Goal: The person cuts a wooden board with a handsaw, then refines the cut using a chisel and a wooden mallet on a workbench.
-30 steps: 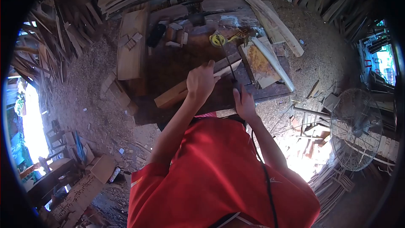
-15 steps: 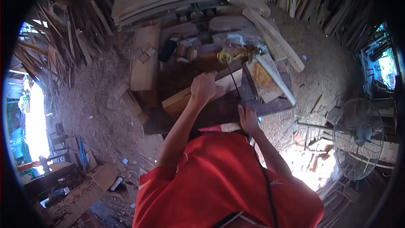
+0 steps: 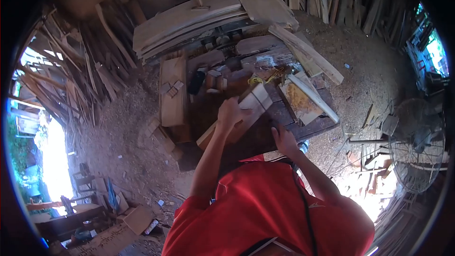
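Note:
My left hand [image 3: 229,114] is closed over the middle of a pale wooden block [image 3: 256,106], holding it at a slant above the dark workbench [image 3: 296,132]. The block's far end points up and right, its near end down and left. Low at the right, my right hand [image 3: 284,141] is closed around the handle of a thin dark saw [image 3: 263,103], seen nearly edge-on. Its blade reaches away from me and overlaps the block's far end. Just beyond the block lies a yellow tape measure [image 3: 256,80]. My right fingers hide most of the handle.
Small wood blocks [image 3: 217,83] and a black object [image 3: 196,82] lie behind my left hand. A long wooden piece [image 3: 173,95] stands left, boards [image 3: 303,97] right. Stacked planks [image 3: 194,14] fill the far side. A fan [image 3: 417,144] stands right; a cord [image 3: 307,208] crosses my shirt.
The block has turned, its far end swinging further away from me. My right hand and the saw have drawn back toward my body. The whole view has shifted slightly.

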Motion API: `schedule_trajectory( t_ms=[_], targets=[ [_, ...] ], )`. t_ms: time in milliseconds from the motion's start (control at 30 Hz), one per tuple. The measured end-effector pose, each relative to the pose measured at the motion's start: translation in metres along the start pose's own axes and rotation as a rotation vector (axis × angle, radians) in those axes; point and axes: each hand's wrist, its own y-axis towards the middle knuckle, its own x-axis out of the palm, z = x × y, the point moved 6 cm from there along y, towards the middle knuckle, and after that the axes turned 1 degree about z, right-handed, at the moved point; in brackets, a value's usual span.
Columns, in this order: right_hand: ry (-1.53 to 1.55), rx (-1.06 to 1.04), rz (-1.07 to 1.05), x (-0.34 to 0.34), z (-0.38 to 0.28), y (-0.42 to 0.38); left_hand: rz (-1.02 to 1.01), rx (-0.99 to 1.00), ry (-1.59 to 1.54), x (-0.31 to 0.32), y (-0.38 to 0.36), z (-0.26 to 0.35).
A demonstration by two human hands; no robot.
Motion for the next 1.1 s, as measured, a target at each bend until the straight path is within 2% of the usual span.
schedule_trajectory(
  t_ms=[33,133,233,300,333,367,400,467,567,667,700,800,900,1000,1100],
  targets=[
    [-0.013,0.090,-0.139,0.005,-0.004,0.005,0.004,0.000,-0.039,-0.001,0.002,-0.004],
    [0.005,0.067,-0.122,0.007,0.001,-0.009,-0.067,-0.003,-0.006,-0.002,-0.004,-0.001],
    [0.059,-0.080,0.053,-0.014,0.007,-0.021,0.022,0.064,0.059,-0.002,-0.010,0.013],
    [0.045,0.037,-0.058,-0.005,0.003,-0.014,0.052,0.033,0.061,0.001,-0.014,0.013],
    [0.031,0.088,-0.113,-0.005,0.001,-0.009,-0.003,-0.001,0.028,0.002,-0.010,0.012],
    [0.040,-0.020,-0.013,0.005,0.004,-0.009,-0.058,-0.037,-0.002,0.000,-0.007,0.009],
    [0.040,-0.019,-0.006,0.002,0.004,-0.016,-0.113,-0.074,-0.030,0.002,-0.006,0.007],
    [0.044,-0.037,0.010,-0.008,0.001,-0.022,-0.109,-0.001,-0.029,0.005,-0.009,0.005],
    [0.063,0.014,0.008,-0.022,0.011,-0.022,-0.045,0.042,0.016,0.004,-0.009,0.001],
    [0.019,0.048,-0.079,-0.012,0.004,-0.013,-0.038,0.033,0.075,0.006,-0.018,0.015],
    [0.075,-0.080,0.027,-0.012,-0.006,-0.011,-0.039,0.025,0.097,0.003,-0.021,0.021],
    [0.063,0.070,-0.100,-0.013,0.005,-0.017,-0.002,0.074,0.173,0.004,-0.032,0.036],
    [0.111,-0.071,0.053,-0.019,0.024,-0.030,-0.001,0.116,0.198,0.006,-0.033,0.038],
    [0.055,-0.009,0.008,-0.018,-0.015,-0.010,-0.003,0.093,0.213,0.008,-0.036,0.045],
    [0.089,0.017,0.001,-0.011,-0.014,-0.006,0.007,0.101,0.230,0.009,-0.040,0.047]
  ],
)
